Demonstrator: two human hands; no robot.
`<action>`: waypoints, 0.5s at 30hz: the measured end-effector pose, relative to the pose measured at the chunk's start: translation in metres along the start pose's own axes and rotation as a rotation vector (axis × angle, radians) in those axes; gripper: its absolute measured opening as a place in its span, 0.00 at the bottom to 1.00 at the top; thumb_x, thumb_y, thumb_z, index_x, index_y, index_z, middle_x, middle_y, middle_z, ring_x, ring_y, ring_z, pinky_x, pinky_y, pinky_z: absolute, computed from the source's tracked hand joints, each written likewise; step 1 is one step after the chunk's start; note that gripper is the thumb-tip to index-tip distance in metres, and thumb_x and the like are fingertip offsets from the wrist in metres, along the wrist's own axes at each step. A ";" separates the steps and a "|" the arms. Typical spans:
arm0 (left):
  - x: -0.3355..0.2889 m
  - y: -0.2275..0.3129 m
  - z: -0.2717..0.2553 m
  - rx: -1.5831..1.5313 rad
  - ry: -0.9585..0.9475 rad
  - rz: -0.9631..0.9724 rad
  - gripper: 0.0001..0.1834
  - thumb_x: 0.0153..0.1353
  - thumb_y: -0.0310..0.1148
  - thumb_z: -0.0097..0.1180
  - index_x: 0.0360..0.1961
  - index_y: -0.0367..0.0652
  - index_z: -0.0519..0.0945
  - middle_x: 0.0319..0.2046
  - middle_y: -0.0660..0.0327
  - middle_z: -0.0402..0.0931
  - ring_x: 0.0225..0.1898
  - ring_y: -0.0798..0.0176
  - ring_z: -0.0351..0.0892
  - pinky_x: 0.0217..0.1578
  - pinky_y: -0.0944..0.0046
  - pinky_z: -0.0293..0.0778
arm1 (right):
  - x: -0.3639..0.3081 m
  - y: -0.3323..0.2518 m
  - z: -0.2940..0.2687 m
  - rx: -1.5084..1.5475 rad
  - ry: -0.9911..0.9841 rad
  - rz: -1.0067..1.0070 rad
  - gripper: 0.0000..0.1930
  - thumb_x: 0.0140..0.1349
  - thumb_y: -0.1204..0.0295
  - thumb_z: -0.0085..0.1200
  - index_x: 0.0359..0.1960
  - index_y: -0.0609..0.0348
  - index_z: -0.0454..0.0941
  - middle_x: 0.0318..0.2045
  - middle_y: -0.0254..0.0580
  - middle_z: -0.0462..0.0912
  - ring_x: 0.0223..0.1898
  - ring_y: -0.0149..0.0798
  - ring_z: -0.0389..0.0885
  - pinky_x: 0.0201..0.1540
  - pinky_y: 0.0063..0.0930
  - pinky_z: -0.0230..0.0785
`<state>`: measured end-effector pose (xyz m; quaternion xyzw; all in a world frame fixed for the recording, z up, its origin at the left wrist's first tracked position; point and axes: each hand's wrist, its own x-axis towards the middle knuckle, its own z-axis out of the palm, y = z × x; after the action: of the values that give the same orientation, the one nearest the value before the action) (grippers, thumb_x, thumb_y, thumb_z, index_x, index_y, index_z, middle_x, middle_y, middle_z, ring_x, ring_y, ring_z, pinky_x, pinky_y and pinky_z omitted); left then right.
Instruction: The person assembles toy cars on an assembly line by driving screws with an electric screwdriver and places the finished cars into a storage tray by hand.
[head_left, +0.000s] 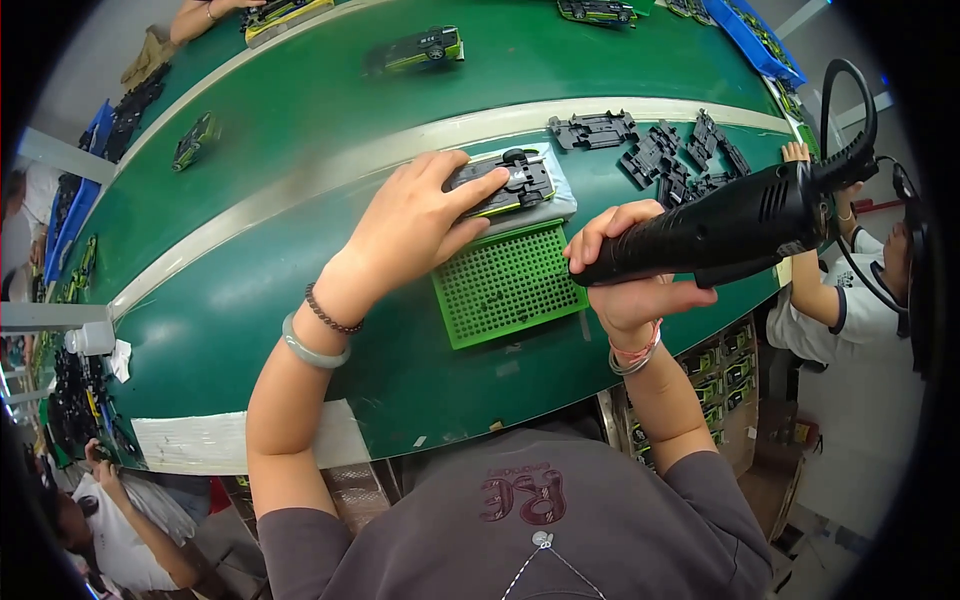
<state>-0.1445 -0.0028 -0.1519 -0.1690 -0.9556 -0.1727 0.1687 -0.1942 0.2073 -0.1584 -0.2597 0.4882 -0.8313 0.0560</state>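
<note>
My left hand presses down on an upturned toy car with a black underside and a bit of green at its edge. The car rests on a pale block-like holder. In my right hand is a black electric screwdriver, held sideways with its cord rising at the right. The driver's tip lies to the left, near my fingers, apart from the car. Just below the holder sits a green perforated tray with small dark bits in it, too small to name.
Several black plastic chassis plates lie to the right of the holder. Beyond a pale divider strip, toy cars sit on the green surface. A blue bin stands far right. Other people work at both sides.
</note>
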 end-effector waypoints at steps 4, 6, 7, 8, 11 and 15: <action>0.000 -0.001 0.002 0.009 0.004 0.004 0.26 0.51 0.34 0.59 0.54 0.53 0.71 0.45 0.51 0.67 0.46 0.49 0.69 0.46 0.56 0.68 | -0.003 0.003 0.001 -0.087 0.005 -0.032 0.51 0.32 0.18 0.21 0.30 0.59 0.63 0.15 0.40 0.69 0.15 0.33 0.68 0.20 0.25 0.65; 0.001 -0.001 0.002 0.011 0.011 0.008 0.26 0.51 0.34 0.58 0.54 0.53 0.71 0.46 0.51 0.67 0.46 0.49 0.68 0.46 0.56 0.68 | -0.003 0.005 0.003 -0.118 0.009 -0.022 0.51 0.32 0.18 0.22 0.30 0.60 0.63 0.15 0.40 0.69 0.15 0.33 0.68 0.20 0.25 0.65; 0.001 -0.001 0.002 0.009 0.011 0.009 0.26 0.51 0.34 0.58 0.54 0.53 0.71 0.46 0.51 0.67 0.46 0.49 0.68 0.46 0.56 0.68 | -0.003 0.006 0.003 -0.148 0.012 -0.014 0.51 0.32 0.18 0.23 0.31 0.60 0.63 0.15 0.40 0.69 0.15 0.33 0.68 0.19 0.24 0.65; 0.001 0.000 0.002 0.014 0.000 0.004 0.26 0.51 0.34 0.58 0.54 0.53 0.71 0.46 0.51 0.67 0.46 0.49 0.69 0.46 0.56 0.68 | -0.003 0.006 0.003 -0.149 0.013 -0.015 0.51 0.32 0.18 0.23 0.31 0.60 0.63 0.15 0.40 0.69 0.15 0.33 0.68 0.19 0.24 0.65; 0.001 0.002 0.000 0.025 -0.004 -0.002 0.26 0.51 0.34 0.58 0.54 0.53 0.71 0.46 0.51 0.67 0.46 0.49 0.69 0.46 0.56 0.68 | -0.001 0.003 0.004 -0.158 0.019 0.053 0.51 0.32 0.18 0.24 0.31 0.60 0.63 0.15 0.40 0.69 0.15 0.33 0.68 0.19 0.25 0.65; 0.001 0.000 0.000 0.027 -0.001 0.008 0.26 0.52 0.34 0.58 0.54 0.52 0.71 0.45 0.51 0.67 0.46 0.49 0.69 0.46 0.56 0.68 | 0.001 0.001 0.002 -0.101 0.005 0.047 0.51 0.32 0.18 0.23 0.31 0.60 0.63 0.16 0.40 0.69 0.15 0.33 0.69 0.20 0.26 0.65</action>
<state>-0.1453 -0.0020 -0.1518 -0.1705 -0.9573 -0.1592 0.1710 -0.1940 0.2046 -0.1581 -0.2484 0.5355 -0.8048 0.0614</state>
